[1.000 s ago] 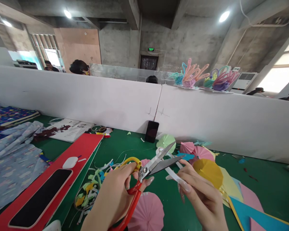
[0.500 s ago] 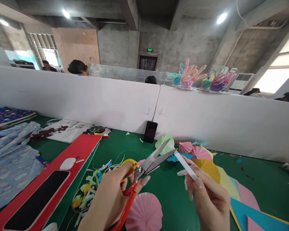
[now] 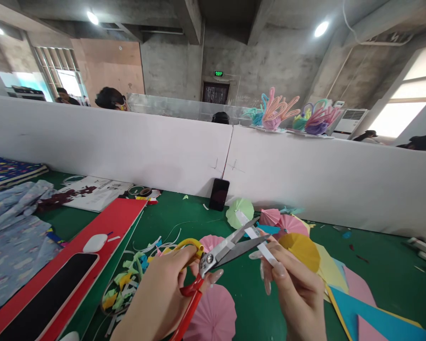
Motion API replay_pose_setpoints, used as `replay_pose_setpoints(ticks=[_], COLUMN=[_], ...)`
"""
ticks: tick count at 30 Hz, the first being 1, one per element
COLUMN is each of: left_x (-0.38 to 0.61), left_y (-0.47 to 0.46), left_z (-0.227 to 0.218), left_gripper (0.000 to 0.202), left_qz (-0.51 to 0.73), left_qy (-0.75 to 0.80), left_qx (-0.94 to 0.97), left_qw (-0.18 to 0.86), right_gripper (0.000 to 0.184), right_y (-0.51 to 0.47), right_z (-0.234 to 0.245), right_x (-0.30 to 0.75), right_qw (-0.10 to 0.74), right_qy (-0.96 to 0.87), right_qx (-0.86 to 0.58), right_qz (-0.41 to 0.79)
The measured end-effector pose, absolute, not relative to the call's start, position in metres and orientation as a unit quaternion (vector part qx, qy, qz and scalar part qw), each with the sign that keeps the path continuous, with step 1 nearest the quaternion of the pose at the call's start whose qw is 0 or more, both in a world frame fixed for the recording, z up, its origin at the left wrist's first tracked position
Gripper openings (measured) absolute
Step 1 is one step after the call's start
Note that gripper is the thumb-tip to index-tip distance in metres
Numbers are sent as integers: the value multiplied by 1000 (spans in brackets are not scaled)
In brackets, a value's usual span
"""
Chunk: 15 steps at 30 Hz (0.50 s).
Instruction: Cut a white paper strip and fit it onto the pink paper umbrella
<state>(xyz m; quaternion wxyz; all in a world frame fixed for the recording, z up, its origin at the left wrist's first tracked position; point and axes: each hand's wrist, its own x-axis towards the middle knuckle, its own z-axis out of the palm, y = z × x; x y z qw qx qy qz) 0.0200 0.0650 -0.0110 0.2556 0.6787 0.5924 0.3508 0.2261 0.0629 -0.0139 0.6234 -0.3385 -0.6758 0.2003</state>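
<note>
My left hand (image 3: 159, 293) grips scissors (image 3: 213, 255) with one yellow and one red handle. Their blades are open and point up to the right. My right hand (image 3: 294, 293) pinches a narrow white paper strip (image 3: 257, 237) and holds it between the blades. Both hands hover above the green table (image 3: 386, 270). A pink paper fan circle (image 3: 213, 317) lies on the table below the scissors.
Folded paper circles in green (image 3: 239, 210), pink (image 3: 287, 222) and yellow (image 3: 300, 246) lie behind my hands, and coloured sheets (image 3: 369, 312) at the right. Paper scraps (image 3: 128, 284), a red board (image 3: 74, 274), a phone (image 3: 219, 194) against the white divider (image 3: 145, 147). People sit beyond it.
The white strip has moved in between the scissor blades, and my right hand has shifted slightly left and up. The scissors stay open in my left hand.
</note>
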Motion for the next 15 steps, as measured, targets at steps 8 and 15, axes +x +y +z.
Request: replay_pose_setpoints(ticks=[8,15], left_x=[14,14], left_y=[62,61], left_z=[-14,-10], left_gripper=[18,13], left_qz=[285,273], left_qy=[603,606], left_qx=[691,702], left_qw=[278,256], right_gripper=[22,18], right_y=[63,58], right_z=[-10,-8], right_x=[225,226], right_qw=[598,575], right_qy=[-694,-710], right_qx=[-344,-351], right_qz=[203,208])
